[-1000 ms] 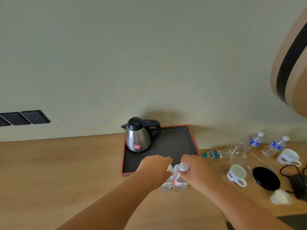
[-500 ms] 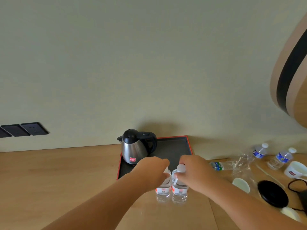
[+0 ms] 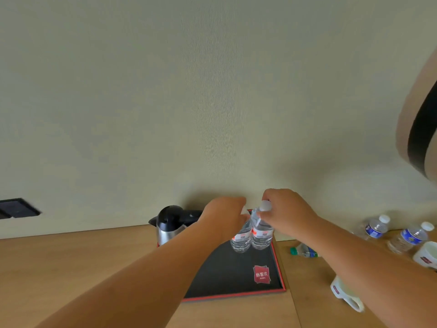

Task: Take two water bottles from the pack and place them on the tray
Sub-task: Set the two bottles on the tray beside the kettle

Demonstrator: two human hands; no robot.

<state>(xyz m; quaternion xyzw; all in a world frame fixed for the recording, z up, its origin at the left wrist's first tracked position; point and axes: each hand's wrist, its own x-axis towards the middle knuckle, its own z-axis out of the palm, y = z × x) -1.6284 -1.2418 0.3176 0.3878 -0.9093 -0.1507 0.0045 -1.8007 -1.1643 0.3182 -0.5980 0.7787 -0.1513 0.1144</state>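
Observation:
Two small clear water bottles with red-and-white labels stand side by side over the far right part of the black, red-rimmed tray [image 3: 236, 295]. My left hand [image 3: 224, 216] is closed around the top of the left bottle [image 3: 240, 240]. My right hand [image 3: 287, 213] grips the neck of the right bottle [image 3: 261, 236], whose white cap shows between my fingers. I cannot tell whether the bottle bases touch the tray or hover just above it. A red logo patch [image 3: 261, 274] lies on the tray's near right.
A steel kettle [image 3: 169, 224] with a black lid stands on the tray's far left. Right of the tray lie a green-capped bottle [image 3: 303, 252], two upright blue-label bottles [image 3: 374, 228] [image 3: 410, 237] and two white mugs [image 3: 346, 294] [image 3: 426, 255]. The wall is close behind.
Both hands carried the two bottles from the wooden desk in front of the tray up and forward to the tray's far right area. The camera tilted, shifting the view.

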